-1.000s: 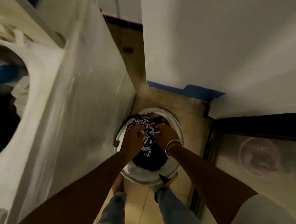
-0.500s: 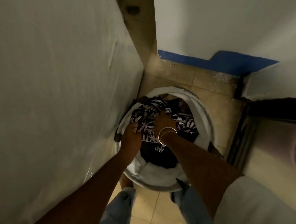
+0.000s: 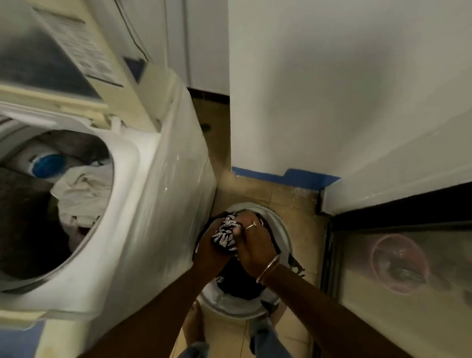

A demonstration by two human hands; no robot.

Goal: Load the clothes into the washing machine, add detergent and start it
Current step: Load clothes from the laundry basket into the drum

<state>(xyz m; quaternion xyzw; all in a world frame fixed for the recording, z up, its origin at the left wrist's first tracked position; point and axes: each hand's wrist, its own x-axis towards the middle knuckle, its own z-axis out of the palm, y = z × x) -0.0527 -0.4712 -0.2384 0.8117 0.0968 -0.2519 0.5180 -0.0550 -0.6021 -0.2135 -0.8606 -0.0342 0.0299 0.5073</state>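
Both the left hand (image 3: 212, 253) and right hand (image 3: 254, 248) clench a black-and-white patterned garment (image 3: 225, 234) just above the white laundry basket (image 3: 233, 310), in the narrow floor strip between the open washing machine (image 3: 150, 214) left and the wall (image 3: 351, 103) far right

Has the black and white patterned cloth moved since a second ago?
Yes: left hand and right hand have bunched the cloth and raised it off the pile in the basket.

A laundry basket (image 3: 231, 309) filled the narrow floor strip (image 3: 293, 201) between the washing machine (image 3: 149, 228) and a white wall (image 3: 353, 89); the drum (image 3: 8, 229) stood open above, white cloth (image 3: 80, 195) heaped at its right edge.
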